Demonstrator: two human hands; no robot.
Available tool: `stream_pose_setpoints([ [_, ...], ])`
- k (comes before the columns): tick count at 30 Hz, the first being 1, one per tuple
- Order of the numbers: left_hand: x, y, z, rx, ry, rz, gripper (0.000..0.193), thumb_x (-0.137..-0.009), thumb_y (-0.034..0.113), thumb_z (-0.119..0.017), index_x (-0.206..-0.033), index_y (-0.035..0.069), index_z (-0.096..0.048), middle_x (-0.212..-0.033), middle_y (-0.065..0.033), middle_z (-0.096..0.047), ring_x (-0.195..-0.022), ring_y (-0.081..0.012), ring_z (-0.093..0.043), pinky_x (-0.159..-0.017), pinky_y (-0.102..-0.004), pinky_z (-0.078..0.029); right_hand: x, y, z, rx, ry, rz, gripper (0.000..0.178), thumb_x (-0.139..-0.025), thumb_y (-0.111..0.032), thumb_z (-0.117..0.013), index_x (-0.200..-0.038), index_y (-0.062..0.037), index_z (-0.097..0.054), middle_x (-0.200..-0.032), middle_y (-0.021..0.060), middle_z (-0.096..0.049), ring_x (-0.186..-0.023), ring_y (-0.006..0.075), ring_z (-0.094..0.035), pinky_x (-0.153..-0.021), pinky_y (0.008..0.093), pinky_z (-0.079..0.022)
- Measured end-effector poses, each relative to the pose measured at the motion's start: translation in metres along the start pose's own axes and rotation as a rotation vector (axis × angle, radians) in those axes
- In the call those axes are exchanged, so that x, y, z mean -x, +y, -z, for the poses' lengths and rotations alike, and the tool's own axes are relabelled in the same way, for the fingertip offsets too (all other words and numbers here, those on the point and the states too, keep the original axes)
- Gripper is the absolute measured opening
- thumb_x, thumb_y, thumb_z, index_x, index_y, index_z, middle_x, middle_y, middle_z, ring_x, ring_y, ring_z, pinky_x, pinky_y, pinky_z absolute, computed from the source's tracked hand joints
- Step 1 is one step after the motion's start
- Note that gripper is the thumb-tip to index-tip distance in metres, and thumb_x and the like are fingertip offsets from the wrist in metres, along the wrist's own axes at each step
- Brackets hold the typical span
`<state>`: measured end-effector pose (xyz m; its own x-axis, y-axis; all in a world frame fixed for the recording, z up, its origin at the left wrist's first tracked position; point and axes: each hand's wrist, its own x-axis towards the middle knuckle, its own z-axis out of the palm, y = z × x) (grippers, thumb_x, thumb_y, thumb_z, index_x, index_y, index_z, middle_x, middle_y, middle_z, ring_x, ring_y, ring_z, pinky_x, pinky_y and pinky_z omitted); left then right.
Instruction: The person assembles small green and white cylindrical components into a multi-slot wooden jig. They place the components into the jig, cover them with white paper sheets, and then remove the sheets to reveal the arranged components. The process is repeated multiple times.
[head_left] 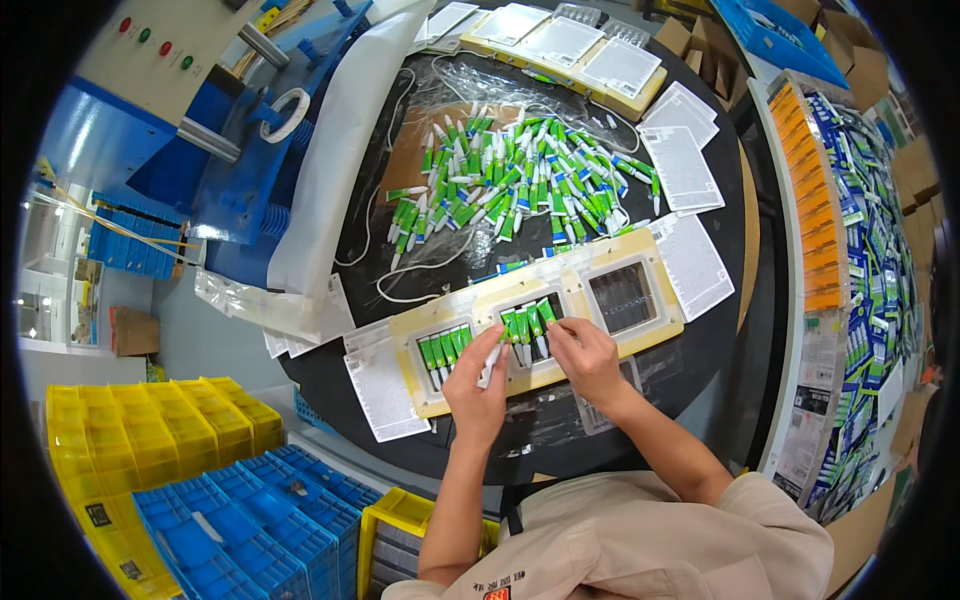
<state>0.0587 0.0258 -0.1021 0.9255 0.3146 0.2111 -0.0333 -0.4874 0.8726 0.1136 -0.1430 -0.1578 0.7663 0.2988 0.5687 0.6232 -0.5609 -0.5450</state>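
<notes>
A pale yellow frame (458, 405) with three windows lies on the black round table in front of me. Several green tubes with white caps (443, 350) stand in a row in its left window. More green tubes (523, 330) fill part of the middle window, between my hands. The right window (622, 298) shows a clear blister with no tubes in it. My left hand (474, 388) is closed on a small tube, its white cap (489, 366) showing by the fingers. Over the right end of the middle row, my right hand (588, 362) pinches at a green tube (546, 311).
A loose heap of tubes (520, 180) lies beyond the frame. White printed cards (692, 265) flank it, and a second yellow frame (600, 92) sits at the far edge. Blue machinery (235, 190) stands left, with yellow bins (150, 430) and blue bins (235, 520) below it.
</notes>
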Motion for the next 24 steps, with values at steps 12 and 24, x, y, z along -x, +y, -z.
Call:
stream_pose_setpoints([
  [12, 0.004, -0.019, -0.071, -0.460, -0.084, -0.596, 0.036, -0.081, 0.001, -0.070, -0.117, 0.004, -0.071, -0.117, -0.0085, -0.069, -0.102, -0.0239, -0.067, -0.093, -0.0405, -0.051, -0.005, 0.010, 0.056, 0.009, -0.042, -0.149, 0.023, -0.079, 0.002, -0.071, -0.102, -0.0001, -0.071, -0.104, 0.0116, -0.069, -0.095, 0.0315, -0.063, -0.080, 0.0397, -0.053],
  [24, 0.026, -0.033, -0.074, -0.529, -0.136, -0.446, 0.055, -0.085, 0.025, -0.075, -0.132, 0.001, -0.061, -0.139, -0.0129, -0.061, -0.128, -0.0268, -0.058, -0.119, -0.0551, -0.029, -0.011, 0.010, 0.036, -0.007, -0.114, -0.064, 0.025, -0.079, -0.003, -0.072, -0.105, -0.0018, -0.072, -0.103, 0.0098, -0.068, -0.094, 0.0293, -0.063, -0.078, 0.0395, -0.052],
])
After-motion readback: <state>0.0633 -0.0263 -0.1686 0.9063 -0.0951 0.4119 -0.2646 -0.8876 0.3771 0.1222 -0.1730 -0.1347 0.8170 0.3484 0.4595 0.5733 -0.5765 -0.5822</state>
